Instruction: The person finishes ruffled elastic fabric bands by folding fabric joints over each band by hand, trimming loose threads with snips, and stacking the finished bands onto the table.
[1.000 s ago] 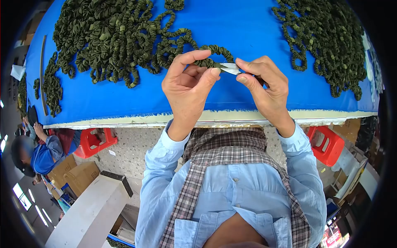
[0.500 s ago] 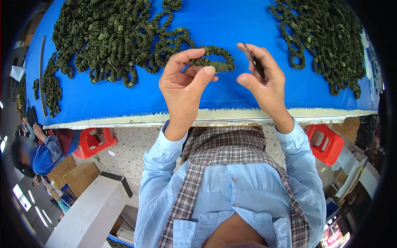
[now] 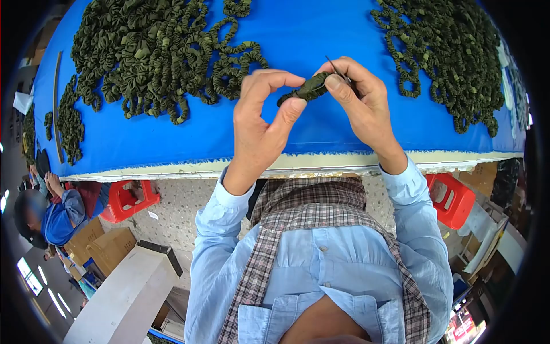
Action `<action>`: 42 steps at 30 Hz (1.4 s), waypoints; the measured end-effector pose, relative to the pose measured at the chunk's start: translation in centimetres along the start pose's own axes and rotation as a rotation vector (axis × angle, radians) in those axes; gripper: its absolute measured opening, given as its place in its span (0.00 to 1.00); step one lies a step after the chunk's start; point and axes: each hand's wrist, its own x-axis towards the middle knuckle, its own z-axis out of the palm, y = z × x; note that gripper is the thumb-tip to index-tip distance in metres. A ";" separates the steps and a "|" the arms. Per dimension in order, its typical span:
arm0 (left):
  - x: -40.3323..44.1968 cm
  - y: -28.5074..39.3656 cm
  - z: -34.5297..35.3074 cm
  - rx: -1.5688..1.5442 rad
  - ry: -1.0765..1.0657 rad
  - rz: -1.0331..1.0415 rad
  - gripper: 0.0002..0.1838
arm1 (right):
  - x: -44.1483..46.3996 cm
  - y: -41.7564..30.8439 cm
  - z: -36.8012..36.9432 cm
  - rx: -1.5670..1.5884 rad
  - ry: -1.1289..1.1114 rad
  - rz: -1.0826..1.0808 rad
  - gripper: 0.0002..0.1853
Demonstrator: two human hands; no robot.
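A dark green fabric scrunchie (image 3: pixel 312 87) is held between my two hands, above the blue table near its front edge. My left hand (image 3: pixel 260 114) has its thumb and fingertips at the scrunchie's left end. With thumb and forefinger, my right hand (image 3: pixel 364 103) pinches its right end. Small dark thread snips (image 3: pixel 339 70) are tucked in the right hand, a thin pointed blade sticking up past the fingers. The palm hides most of the snips.
A large heap of green scrunchies (image 3: pixel 137 51) lies on the blue tabletop (image 3: pixel 309 34) at left, another heap (image 3: pixel 458 63) at right. Red stools (image 3: pixel 129 200) flank me below the table edge. Another person (image 3: pixel 63 209) sits at far left.
My right hand has moved left onto the scrunchie and now pinches it. The scrunchie has turned from an open loop to a bunched, tilted shape.
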 end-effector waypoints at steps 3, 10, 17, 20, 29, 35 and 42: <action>-0.3 0.8 0.2 -0.111 -0.027 -0.146 0.08 | 0.5 0.7 0.1 0.028 -0.029 0.042 0.10; -0.3 1.3 0.8 -0.505 0.078 -0.630 0.03 | 0.8 1.4 1.9 0.022 0.085 0.030 0.07; -0.5 0.5 1.9 -0.539 0.144 -0.630 0.02 | 1.0 1.4 1.3 -0.131 0.084 -0.112 0.05; -0.5 0.3 2.0 -0.480 0.136 -0.640 0.02 | 0.7 1.5 0.9 -0.407 0.041 -0.275 0.07; -0.4 0.9 2.4 -0.507 0.225 -0.631 0.02 | -2.0 1.0 2.0 -0.215 0.203 -0.131 0.07; -0.4 0.8 2.6 -0.598 0.274 -0.644 0.02 | -3.1 2.3 1.1 -0.260 0.330 -0.134 0.08; -0.6 1.0 2.8 -0.647 0.249 -0.637 0.02 | -2.7 2.9 1.2 -0.447 0.319 -0.282 0.13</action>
